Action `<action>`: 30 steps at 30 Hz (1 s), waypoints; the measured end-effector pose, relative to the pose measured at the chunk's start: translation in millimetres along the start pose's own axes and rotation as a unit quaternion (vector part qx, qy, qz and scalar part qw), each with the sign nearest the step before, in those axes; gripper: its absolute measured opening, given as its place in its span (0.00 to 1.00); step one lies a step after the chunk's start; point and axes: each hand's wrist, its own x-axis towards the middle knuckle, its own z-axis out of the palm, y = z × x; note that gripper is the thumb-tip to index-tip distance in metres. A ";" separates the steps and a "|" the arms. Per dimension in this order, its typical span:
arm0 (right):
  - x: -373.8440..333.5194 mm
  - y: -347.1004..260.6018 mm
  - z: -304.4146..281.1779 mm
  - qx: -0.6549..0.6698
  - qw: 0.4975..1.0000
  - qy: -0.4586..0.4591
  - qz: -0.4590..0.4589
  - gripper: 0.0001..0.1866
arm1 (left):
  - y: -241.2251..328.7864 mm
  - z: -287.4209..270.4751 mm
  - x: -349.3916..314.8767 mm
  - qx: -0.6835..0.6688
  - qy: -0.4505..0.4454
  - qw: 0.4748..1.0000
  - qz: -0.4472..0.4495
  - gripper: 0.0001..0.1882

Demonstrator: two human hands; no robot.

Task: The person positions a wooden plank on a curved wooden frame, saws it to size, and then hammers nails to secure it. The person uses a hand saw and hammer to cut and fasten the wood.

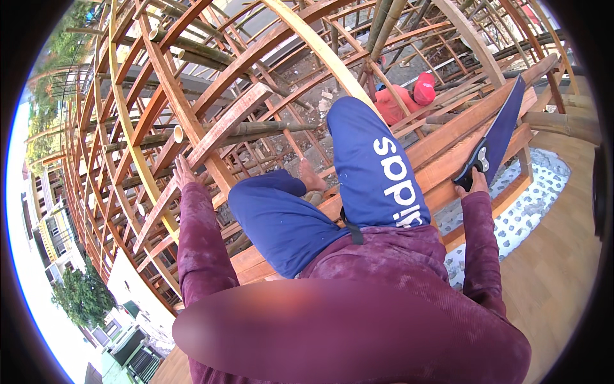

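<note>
My right hand [474, 183] is closed around the black grip of a handsaw [502, 131]. The saw's broad blue blade points up and away, close beside the reddish timber beams [441, 144] on the right. My left hand [184, 173] lies against a loose-looking wooden batten [227, 128], its fingers stretched out rather than wrapped. That batten slants from the upper middle down to the left, across the timber frame [176, 96]. My legs in blue trousers [364, 157] are bent between the two hands, and one bare foot [311, 176] is braced low among the beams.
Crossing battens and bamboo poles [268, 128] fill the far side, with gaps down to rubble-strewn ground. Below, a person in a red cap [424, 88] stands among the poles. A perforated white panel [534, 192] and wood-patterned flooring [550, 256] lie at right.
</note>
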 end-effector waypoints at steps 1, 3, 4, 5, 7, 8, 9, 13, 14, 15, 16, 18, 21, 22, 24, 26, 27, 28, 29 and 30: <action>3.9 -2.2 -4.8 0.000 1.000 -0.021 -0.016 0.46 | -4.0 -1.1 -0.9 -0.004 0.011 1.000 0.024 0.63; 6.5 -12.9 -14.4 0.006 0.999 -0.052 -0.011 0.45 | -19.0 5.9 -0.9 -0.019 0.051 0.995 0.082 0.62; 4.6 -18.4 -20.1 0.004 0.998 -0.065 -0.006 0.44 | -12.6 7.0 -7.6 -0.038 0.057 0.995 0.073 0.62; 1.0 -23.3 -24.5 -0.004 0.999 -0.043 -0.028 0.42 | 2.3 10.3 -16.9 -0.059 0.066 0.994 0.065 0.62; -3.0 -30.6 -24.8 -0.020 0.999 -0.037 -0.015 0.41 | 16.0 18.5 -39.5 -0.082 0.099 0.990 0.065 0.61; -3.1 -32.1 -24.9 -0.029 0.999 -0.032 -0.012 0.41 | 17.2 29.3 -46.7 -0.104 0.091 0.990 0.024 0.62; -3.0 -32.2 -24.2 -0.030 0.999 -0.029 -0.013 0.41 | 18.5 41.3 -55.4 -0.126 0.094 0.988 0.001 0.62; 5.6 -17.4 -27.7 -0.039 0.996 -0.072 -0.040 0.40 | 2.5 80.4 -76.0 -0.284 0.135 0.939 -0.136 0.59; 7.1 -23.3 -40.1 -0.028 0.993 -0.087 -0.069 0.39 | -12.1 88.4 -84.4 -0.342 0.158 0.910 -0.175 0.57; 14.2 -60.1 -66.8 -0.040 0.983 -0.171 -0.057 0.35 | -79.5 102.3 -89.3 -0.395 0.165 0.883 -0.195 0.46; 19.2 -68.7 -86.1 -0.108 0.972 -0.205 -0.046 0.29 | -50.0 106.3 -92.4 -0.436 0.099 0.875 -0.185 0.36; 41.6 -86.9 -103.2 -0.165 0.958 -0.233 -0.029 0.22 | 32.3 75.4 -104.4 -0.476 0.136 0.858 -0.136 0.30; 84.3 -156.4 -80.9 0.026 0.955 -0.018 -0.295 0.29 | 112.5 38.2 -131.0 -0.682 0.065 0.723 -0.084 0.28; 97.1 -208.0 -76.9 0.082 0.929 -0.008 -0.360 0.29 | 128.8 20.4 -134.5 -0.633 0.042 0.771 -0.055 0.26; 104.7 -340.5 -60.5 0.069 0.865 -0.028 -0.497 0.33 | 121.7 37.3 -138.6 -0.653 0.088 0.751 -0.049 0.23; 119.4 -439.1 -16.3 0.028 0.800 0.017 -0.599 0.43 | 113.2 29.2 -140.5 -0.726 0.100 0.670 -0.116 0.22; 116.4 -484.6 -1.0 -0.037 0.790 0.031 -0.611 0.48 | 108.9 24.5 -139.2 -0.759 0.106 0.626 -0.144 0.21; 99.2 -528.0 12.0 -0.096 0.774 0.042 -0.624 0.53 | 94.7 49.7 -133.6 -0.749 0.159 0.623 -0.163 0.19; 85.6 -558.6 20.6 -0.171 0.770 0.027 -0.614 0.56 | 86.9 57.7 -133.0 -0.792 0.165 0.554 -0.196 0.18; 76.6 -584.2 27.7 -0.244 0.765 0.015 -0.595 0.60 | 82.2 59.5 -133.0 -0.831 0.168 0.482 -0.222 0.17</action>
